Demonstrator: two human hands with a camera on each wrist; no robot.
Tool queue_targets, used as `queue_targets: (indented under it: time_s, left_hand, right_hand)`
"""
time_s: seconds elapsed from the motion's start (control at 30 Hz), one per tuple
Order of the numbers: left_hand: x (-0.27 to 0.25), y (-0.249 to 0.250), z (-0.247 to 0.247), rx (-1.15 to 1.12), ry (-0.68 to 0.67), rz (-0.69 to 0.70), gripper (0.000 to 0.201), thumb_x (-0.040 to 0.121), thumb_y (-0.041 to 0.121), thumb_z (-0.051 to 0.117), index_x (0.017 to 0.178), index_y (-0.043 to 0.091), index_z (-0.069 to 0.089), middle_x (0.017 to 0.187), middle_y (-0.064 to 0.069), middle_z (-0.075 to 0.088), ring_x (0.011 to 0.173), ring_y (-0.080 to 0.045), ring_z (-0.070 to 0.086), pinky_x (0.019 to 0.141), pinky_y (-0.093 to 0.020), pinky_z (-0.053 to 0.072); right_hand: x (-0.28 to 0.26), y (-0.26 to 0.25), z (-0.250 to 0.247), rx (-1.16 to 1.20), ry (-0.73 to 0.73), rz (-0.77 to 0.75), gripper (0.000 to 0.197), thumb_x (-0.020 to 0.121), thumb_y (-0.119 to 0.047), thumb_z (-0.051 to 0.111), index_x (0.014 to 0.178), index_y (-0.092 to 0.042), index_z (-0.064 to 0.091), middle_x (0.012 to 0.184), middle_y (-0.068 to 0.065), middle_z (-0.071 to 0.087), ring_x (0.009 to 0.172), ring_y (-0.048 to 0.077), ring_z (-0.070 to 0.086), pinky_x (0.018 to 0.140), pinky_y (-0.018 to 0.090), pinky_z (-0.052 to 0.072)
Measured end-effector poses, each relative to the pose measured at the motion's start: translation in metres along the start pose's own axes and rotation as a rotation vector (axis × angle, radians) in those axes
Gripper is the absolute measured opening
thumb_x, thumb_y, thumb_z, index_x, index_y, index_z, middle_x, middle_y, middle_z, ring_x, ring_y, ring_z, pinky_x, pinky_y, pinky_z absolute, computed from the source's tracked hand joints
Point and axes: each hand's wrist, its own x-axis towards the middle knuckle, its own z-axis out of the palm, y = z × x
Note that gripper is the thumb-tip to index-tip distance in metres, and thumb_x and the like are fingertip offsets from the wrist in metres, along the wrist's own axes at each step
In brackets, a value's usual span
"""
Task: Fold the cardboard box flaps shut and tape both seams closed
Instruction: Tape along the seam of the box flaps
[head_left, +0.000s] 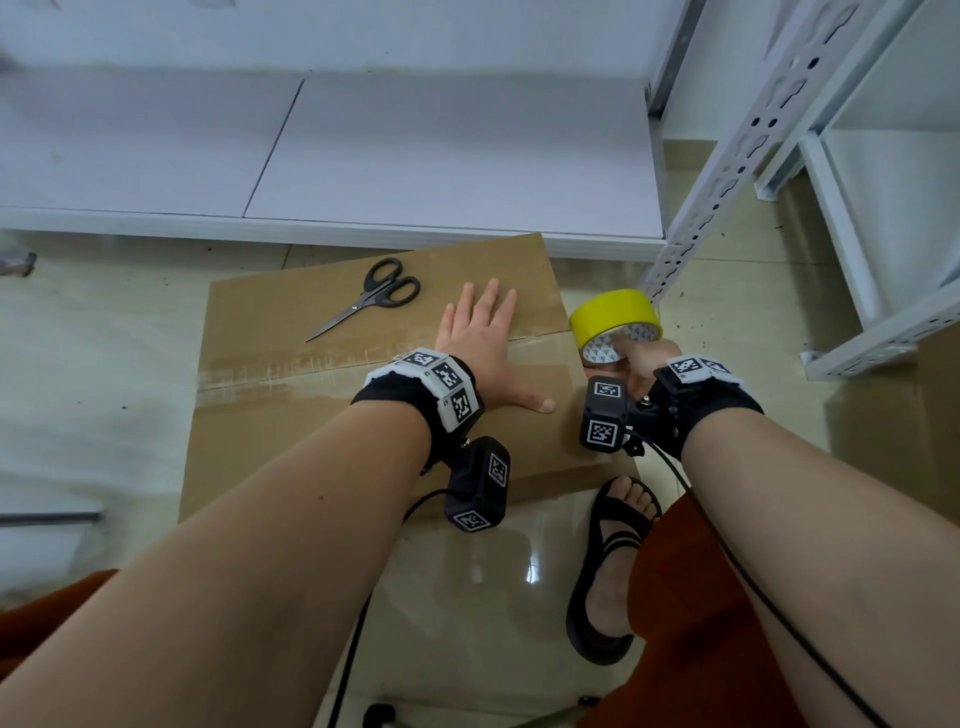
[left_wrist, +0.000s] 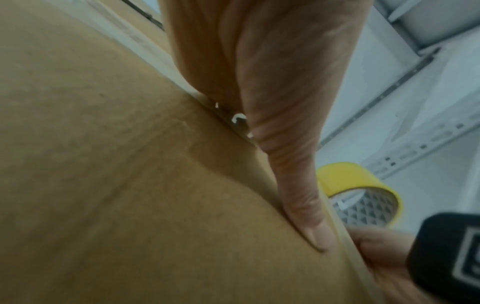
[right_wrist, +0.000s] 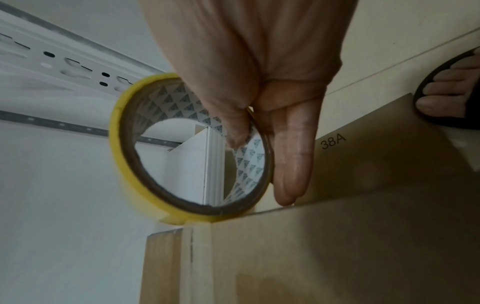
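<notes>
A brown cardboard box (head_left: 270, 431) lies on the floor with its flaps folded flat. Clear tape runs along the middle seam (head_left: 291, 366). My left hand (head_left: 480, 343) rests flat on the box top with fingers straight, thumb (left_wrist: 306, 205) pressing near the right edge. My right hand (head_left: 631, 353) grips a yellow tape roll (head_left: 615, 314) at the box's right edge, thumb inside the core and fingers (right_wrist: 291, 160) outside. In the right wrist view the roll (right_wrist: 145, 185) sits just above the box corner, where tape (right_wrist: 197, 263) goes down the side over the seam.
Black-handled scissors (head_left: 371, 296) lie on the far left part of the box top. A white slotted shelf frame (head_left: 727, 156) stands right behind the roll. A low white platform (head_left: 363, 156) runs behind the box. My sandalled foot (head_left: 618, 545) is by the box's near right corner.
</notes>
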Motion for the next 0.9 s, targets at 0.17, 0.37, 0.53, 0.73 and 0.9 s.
queue_targets:
  time_s: [0.17, 0.37, 0.53, 0.73, 0.9]
  left_hand:
    - [-0.006, 0.017, -0.002, 0.246, 0.042, 0.245, 0.105, 0.081, 0.073, 0.045, 0.151, 0.02, -0.011, 0.159, -0.003, -0.018, 0.146, -0.024, -0.017, 0.12, -0.048, 0.001]
    - [-0.017, 0.023, 0.013, 0.189, 0.04, 0.245, 0.093, 0.088, 0.072, 0.028, 0.152, 0.016, -0.009, 0.159, 0.001, -0.016, 0.146, -0.015, -0.014, 0.12, -0.041, -0.002]
    - [-0.037, 0.002, 0.015, 0.161, 0.056, 0.179, 0.091, 0.089, 0.072, 0.023, 0.152, 0.014, -0.009, 0.159, 0.0, -0.015, 0.147, -0.015, -0.014, 0.12, -0.039, -0.003]
    - [-0.065, -0.04, 0.025, 0.129, 0.086, 0.034, 0.088, 0.089, 0.071, 0.019, 0.152, 0.015, -0.008, 0.159, -0.001, -0.015, 0.147, -0.017, -0.013, 0.12, -0.041, -0.001]
    - [-0.085, -0.074, 0.029, 0.073, 0.095, -0.091, 0.089, 0.088, 0.072, 0.017, 0.152, 0.015, -0.008, 0.159, -0.002, -0.015, 0.147, -0.019, -0.012, 0.12, -0.043, 0.0]
  right_hand:
    - [-0.008, 0.001, -0.005, 0.159, -0.025, -0.005, 0.053, 0.092, -0.031, 0.058, 0.128, 0.005, 0.047, 0.091, 0.019, 0.06, 0.054, 0.023, 0.054, 0.043, 0.026, 0.041]
    - [-0.019, -0.006, -0.007, 0.317, -0.08, -0.041, 0.033, 0.086, 0.004, 0.055, 0.119, 0.004, 0.051, 0.112, 0.026, 0.062, 0.079, 0.032, 0.065, 0.056, 0.031, 0.054]
    - [-0.028, -0.013, -0.012, 0.246, 0.092, -0.102, 0.039, 0.09, 0.0, 0.046, 0.128, 0.002, 0.05, 0.126, 0.023, 0.056, 0.113, 0.037, 0.056, 0.093, 0.042, 0.051]
    - [-0.049, -0.024, -0.005, 0.029, 0.252, -0.205, 0.045, 0.097, -0.018, 0.041, 0.137, 0.001, 0.042, 0.138, 0.02, 0.046, 0.126, 0.033, 0.046, 0.099, 0.038, 0.04]
    - [-0.073, -0.044, 0.016, 0.059, 0.518, -0.206, 0.046, 0.086, -0.004, 0.044, 0.132, -0.001, 0.039, 0.14, 0.018, 0.039, 0.127, 0.035, 0.043, 0.105, 0.04, 0.034]
